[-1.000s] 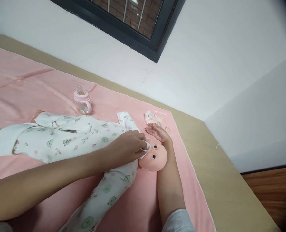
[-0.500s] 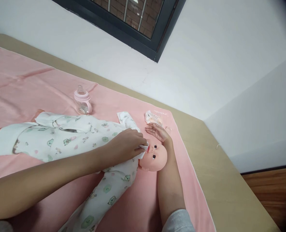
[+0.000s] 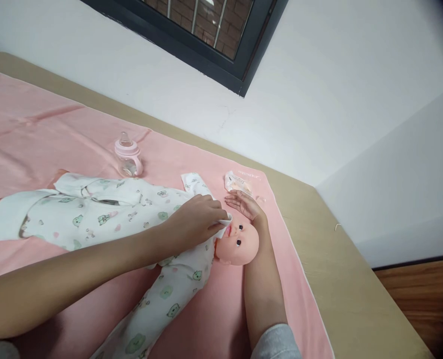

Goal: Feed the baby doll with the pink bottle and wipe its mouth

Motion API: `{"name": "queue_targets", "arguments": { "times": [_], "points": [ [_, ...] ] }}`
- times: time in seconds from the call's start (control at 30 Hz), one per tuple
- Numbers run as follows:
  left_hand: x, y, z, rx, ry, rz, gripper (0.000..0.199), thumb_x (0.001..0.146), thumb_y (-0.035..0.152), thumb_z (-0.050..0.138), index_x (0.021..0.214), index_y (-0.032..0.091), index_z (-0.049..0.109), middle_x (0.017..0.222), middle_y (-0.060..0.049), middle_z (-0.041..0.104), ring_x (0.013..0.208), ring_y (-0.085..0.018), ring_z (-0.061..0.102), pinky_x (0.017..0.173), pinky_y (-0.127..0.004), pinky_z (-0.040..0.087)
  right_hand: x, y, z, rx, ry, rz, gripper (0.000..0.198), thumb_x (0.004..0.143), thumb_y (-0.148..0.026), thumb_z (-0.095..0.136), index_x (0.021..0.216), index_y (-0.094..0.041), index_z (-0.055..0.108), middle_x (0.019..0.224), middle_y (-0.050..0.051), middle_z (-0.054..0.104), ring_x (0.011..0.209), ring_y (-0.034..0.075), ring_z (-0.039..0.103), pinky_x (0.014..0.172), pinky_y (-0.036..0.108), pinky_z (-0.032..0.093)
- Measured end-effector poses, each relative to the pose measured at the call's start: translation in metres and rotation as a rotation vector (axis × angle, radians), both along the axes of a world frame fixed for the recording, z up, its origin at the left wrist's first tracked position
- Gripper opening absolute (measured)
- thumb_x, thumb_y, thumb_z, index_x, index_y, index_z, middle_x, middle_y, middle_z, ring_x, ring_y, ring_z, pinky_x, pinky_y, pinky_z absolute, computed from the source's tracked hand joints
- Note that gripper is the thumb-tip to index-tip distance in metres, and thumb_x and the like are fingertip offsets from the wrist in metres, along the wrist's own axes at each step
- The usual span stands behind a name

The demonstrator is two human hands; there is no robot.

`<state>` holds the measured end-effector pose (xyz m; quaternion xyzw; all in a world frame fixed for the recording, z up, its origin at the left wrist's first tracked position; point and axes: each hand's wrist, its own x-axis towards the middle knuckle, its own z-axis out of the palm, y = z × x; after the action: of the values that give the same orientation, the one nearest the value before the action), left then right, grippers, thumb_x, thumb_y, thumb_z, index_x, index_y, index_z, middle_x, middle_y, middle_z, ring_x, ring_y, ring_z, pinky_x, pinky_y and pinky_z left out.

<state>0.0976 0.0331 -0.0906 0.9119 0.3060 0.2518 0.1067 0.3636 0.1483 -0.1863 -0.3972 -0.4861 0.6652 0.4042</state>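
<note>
A bald baby doll [image 3: 240, 247] lies face up in a white printed sleepsuit [image 3: 112, 214], its head towards the right. My left hand [image 3: 197, 219] is closed on a small white cloth [image 3: 227, 219] and presses it by the doll's mouth. Most of the cloth is hidden under the fingers. Behind the far side of the doll's head, my right hand [image 3: 243, 203] rests with its fingers extended and slightly curled, palm turned up; my forearm runs along the top of the head. I see nothing in that hand.
A pink baby bottle [image 3: 127, 158] stands beyond the doll's body. A small clear packet [image 3: 236, 183] lies by my right fingertips. Everything rests on a pink blanket [image 3: 27, 114] spread over a wooden surface [image 3: 319, 259], against a white wall with a dark-framed window [image 3: 240, 75].
My left hand has shifted slightly up and to the right with the white cloth, so more of the doll's mouth shows. The right hand has stayed still.
</note>
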Motion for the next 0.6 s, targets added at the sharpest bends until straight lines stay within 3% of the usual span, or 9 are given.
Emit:
{"name": "queue_targets", "arguments": {
  "times": [0.6],
  "points": [
    [0.0026, 0.0008, -0.0032, 0.031, 0.03, 0.015, 0.025, 0.091, 0.008, 0.053, 0.1, 0.021, 0.071, 0.087, -0.003, 0.066, 0.082, -0.022, 0.057, 0.073, -0.035, 0.039, 0.0, -0.0011, 0.0008, 0.013, 0.003, -0.008, 0.024, 0.087, -0.037, 0.062, 0.104, -0.021, 0.064, 0.105, 0.007, 0.073, 0.104, 0.02, 0.069, 0.106, 0.041, 0.047]
  ]
}}
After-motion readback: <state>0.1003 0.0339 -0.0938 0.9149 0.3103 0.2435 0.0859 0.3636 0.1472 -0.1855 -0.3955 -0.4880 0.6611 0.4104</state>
